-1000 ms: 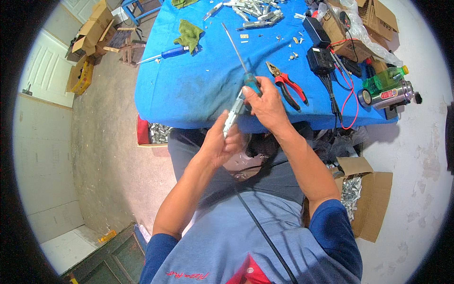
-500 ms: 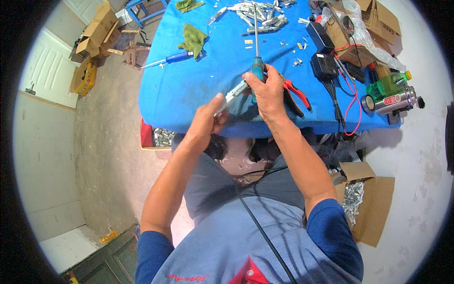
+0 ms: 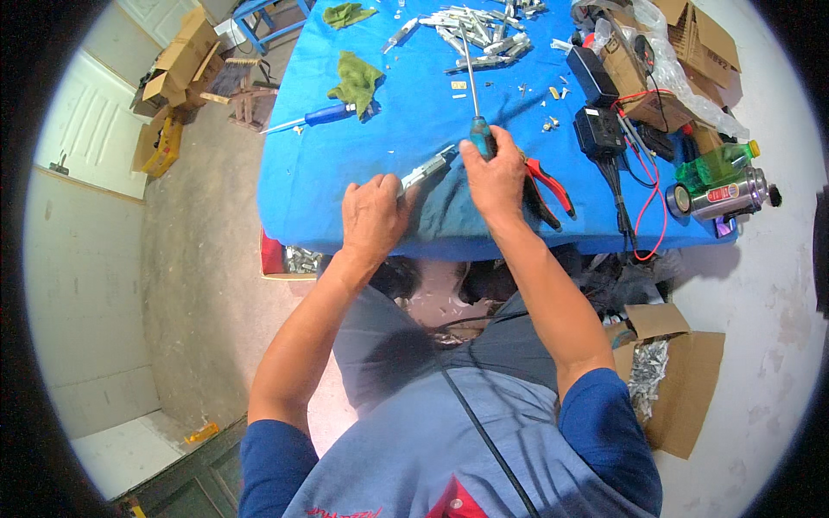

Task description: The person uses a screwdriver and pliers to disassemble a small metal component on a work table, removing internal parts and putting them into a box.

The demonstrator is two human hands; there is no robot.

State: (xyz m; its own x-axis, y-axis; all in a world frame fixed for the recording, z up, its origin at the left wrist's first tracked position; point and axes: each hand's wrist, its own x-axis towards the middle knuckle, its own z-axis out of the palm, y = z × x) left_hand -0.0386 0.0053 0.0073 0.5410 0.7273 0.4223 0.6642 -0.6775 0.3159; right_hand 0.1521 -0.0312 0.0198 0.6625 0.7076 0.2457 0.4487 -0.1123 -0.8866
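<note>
My left hand (image 3: 373, 214) rests on the near edge of the blue-covered table (image 3: 345, 190) and grips a slim grey metal part (image 3: 425, 170) that lies flat on the cloth. My right hand (image 3: 495, 175) is closed around the teal handle of a screwdriver (image 3: 473, 95); its long shaft points away from me across the table. Both hands are close together, the metal part between them.
Red-handled pliers (image 3: 547, 183) lie right of my right hand. A blue-handled screwdriver (image 3: 318, 116), green rags (image 3: 357, 80), a pile of grey metal parts (image 3: 479, 39), black adapters with wires (image 3: 598, 129), a steel flask (image 3: 724, 196) and cardboard boxes (image 3: 669, 393) surround the area.
Both hands moved forward from above my lap onto the table. The metal part now lies on the cloth, and the screwdriver went from upright toward the part to lying pointed away.
</note>
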